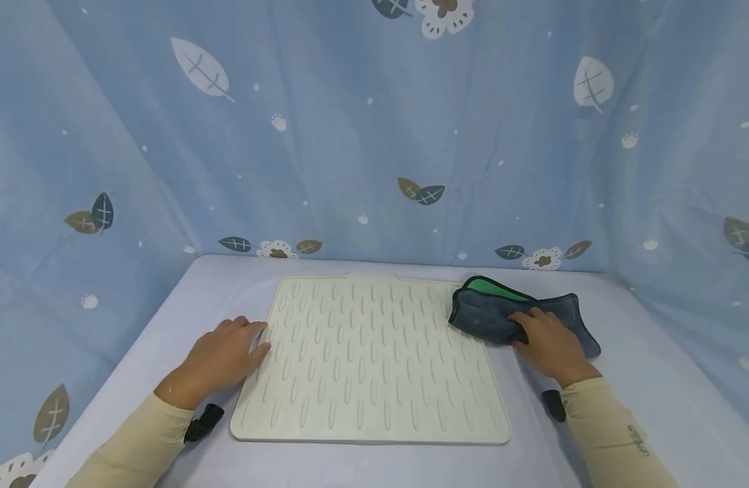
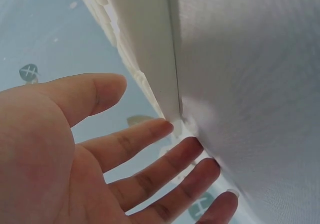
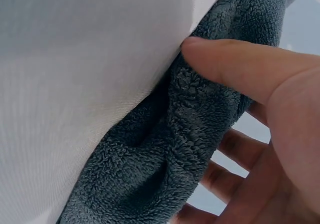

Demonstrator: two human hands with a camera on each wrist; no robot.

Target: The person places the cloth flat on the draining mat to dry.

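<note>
A cream mat with raised oval ridges lies flat on the white table. At its left edge is my left hand, thumb and fingers spread apart. In the left wrist view, the fingertips of that hand are close to the mat's side; firm contact is hard to tell. My right hand holds a bunched dark grey plush cloth with a green underside, lying partly over the mat's upper right corner. The right wrist view has the thumb on the near side of the cloth and the fingers partly hidden behind it.
A light blue curtain printed with leaves and flowers rises behind and on both sides of the table. White table cover shows around the mat. Black straps are at both wrists.
</note>
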